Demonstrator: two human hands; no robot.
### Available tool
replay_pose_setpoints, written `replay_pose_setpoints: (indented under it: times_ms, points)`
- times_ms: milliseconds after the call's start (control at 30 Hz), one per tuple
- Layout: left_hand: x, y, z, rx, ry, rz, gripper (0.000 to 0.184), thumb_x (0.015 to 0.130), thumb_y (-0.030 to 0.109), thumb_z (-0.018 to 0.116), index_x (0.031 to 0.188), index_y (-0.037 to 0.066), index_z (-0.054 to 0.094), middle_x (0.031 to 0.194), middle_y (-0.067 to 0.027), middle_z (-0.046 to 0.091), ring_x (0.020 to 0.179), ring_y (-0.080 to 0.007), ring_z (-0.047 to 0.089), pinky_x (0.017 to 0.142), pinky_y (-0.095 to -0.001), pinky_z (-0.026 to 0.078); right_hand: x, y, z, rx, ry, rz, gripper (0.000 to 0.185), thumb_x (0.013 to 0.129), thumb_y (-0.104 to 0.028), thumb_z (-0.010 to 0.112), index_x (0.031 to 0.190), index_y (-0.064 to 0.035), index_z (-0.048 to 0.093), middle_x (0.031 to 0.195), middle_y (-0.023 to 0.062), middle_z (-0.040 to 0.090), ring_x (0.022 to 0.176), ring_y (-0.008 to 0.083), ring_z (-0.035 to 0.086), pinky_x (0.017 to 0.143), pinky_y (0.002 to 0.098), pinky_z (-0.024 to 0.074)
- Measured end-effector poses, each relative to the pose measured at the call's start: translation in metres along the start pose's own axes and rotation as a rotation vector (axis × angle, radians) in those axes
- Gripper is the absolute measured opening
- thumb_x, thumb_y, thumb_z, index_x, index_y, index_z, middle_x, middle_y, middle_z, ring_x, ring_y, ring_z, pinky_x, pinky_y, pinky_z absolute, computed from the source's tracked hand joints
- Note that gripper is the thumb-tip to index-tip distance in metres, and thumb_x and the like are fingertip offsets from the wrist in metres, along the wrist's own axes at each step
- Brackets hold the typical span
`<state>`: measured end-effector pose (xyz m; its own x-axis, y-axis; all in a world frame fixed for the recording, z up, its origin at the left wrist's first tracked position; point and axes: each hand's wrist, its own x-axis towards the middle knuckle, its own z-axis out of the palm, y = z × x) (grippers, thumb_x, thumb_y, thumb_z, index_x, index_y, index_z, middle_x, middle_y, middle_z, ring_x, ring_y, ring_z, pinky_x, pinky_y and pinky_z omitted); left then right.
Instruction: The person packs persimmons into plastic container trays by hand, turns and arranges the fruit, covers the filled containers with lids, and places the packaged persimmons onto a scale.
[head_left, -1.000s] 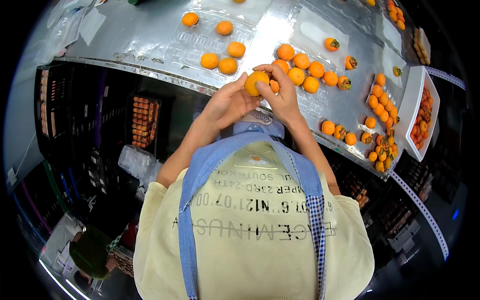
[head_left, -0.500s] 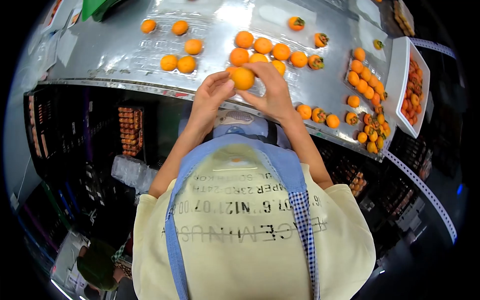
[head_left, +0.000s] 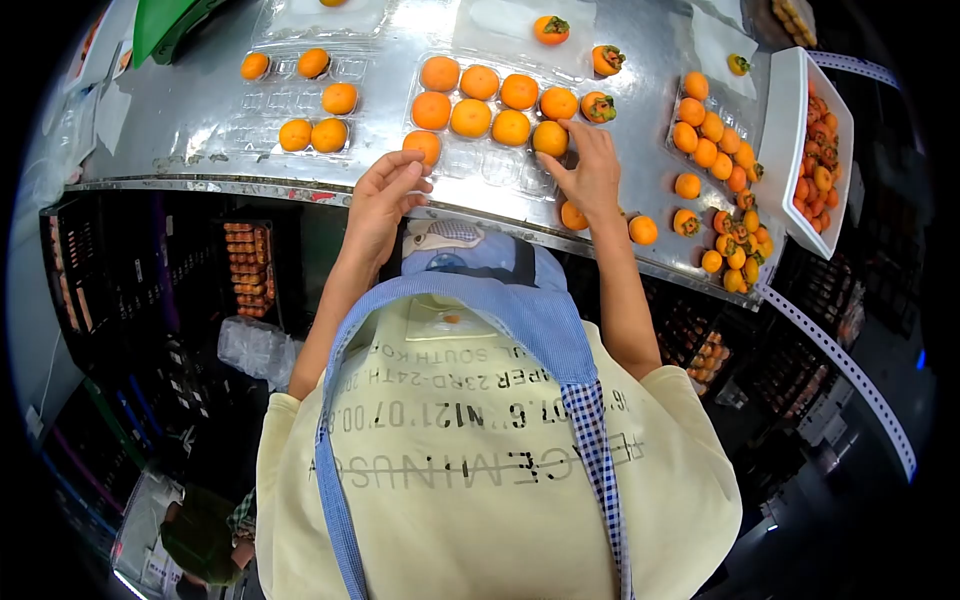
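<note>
An orange persimmon (head_left: 549,139) sits at the right end of the middle row in a clear plastic tray (head_left: 470,165). Around its right side are the thumb and fingers of my right hand (head_left: 592,178). My left hand (head_left: 385,197) is loosely curled, fingers apart and holding nothing, at the tray's near left corner. Just beyond its fingertips lies another persimmon (head_left: 422,148), the only one in the near row. Two rows behind hold several more persimmons, stem ends hidden. A persimmon with green leaves (head_left: 598,107) lies at the far row's right end.
Another clear tray (head_left: 280,100) with several persimmons lies left on the metal table (head_left: 200,130). At right are a filled tray (head_left: 706,130), a pile of leafy persimmons (head_left: 738,245) and a white bin (head_left: 785,150) of fruit. A person (head_left: 205,535) is at lower left.
The persimmon held between both hands has gone to the right end of the middle row with my right hand. My left hand has come away from it. The view has shifted right.
</note>
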<state>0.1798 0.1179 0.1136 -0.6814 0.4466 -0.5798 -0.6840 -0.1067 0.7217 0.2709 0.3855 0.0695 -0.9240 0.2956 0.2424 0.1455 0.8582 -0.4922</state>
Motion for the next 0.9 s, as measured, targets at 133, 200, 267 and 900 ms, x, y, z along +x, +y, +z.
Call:
replay_pose_setpoints:
  times_ms: [133,200,267,900]
  points:
    - [0.000,0.000,-0.006,-0.006,0.027,0.010,0.023,0.091,0.015,0.060,0.111,0.005,0.059,0.098,-0.0043,0.063,0.084,-0.0111,0.059,0.073,-0.0239,0.047,0.000,0.003,0.001,-0.025,-0.009,0.019,0.049,0.066,-0.026,0.079,0.107,-0.0057,0.063,0.099,0.0094,0.059,0.093,0.0272,0.053,0.081,0.0365,0.0459]
    - [0.003,0.001,-0.013,-0.004,0.031,0.022,0.024,0.092,0.015,0.058,0.114,0.004,0.058,0.098,-0.0045,0.062,0.085,-0.0118,0.060,0.073,-0.0244,0.048,0.001,0.004,0.001,-0.020,-0.021,0.026,0.049,0.066,-0.026,0.080,0.107,-0.0061,0.063,0.098,0.0092,0.058,0.092,0.0269,0.053,0.080,0.0365,0.0457]
    - [0.003,0.004,-0.016,-0.007,0.038,0.025,0.023,0.092,0.014,0.058,0.113,0.004,0.058,0.098,-0.0045,0.062,0.085,-0.0119,0.061,0.073,-0.0245,0.048,0.002,0.004,0.001,-0.019,-0.042,0.033,0.049,0.066,-0.027,0.080,0.108,-0.0064,0.063,0.096,0.0093,0.058,0.091,0.0271,0.053,0.081,0.0368,0.0454]
    - [0.007,0.035,-0.071,-0.033,0.035,0.009,0.025,0.090,0.016,0.060,0.112,0.004,0.058,0.097,-0.0056,0.062,0.083,-0.0111,0.059,0.071,-0.0235,0.047,-0.010,-0.022,0.010,-0.092,0.023,0.122,0.042,0.070,-0.018,0.076,0.110,-0.0115,0.065,0.101,0.0094,0.058,0.092,0.0283,0.056,0.080,0.0371,0.0462]
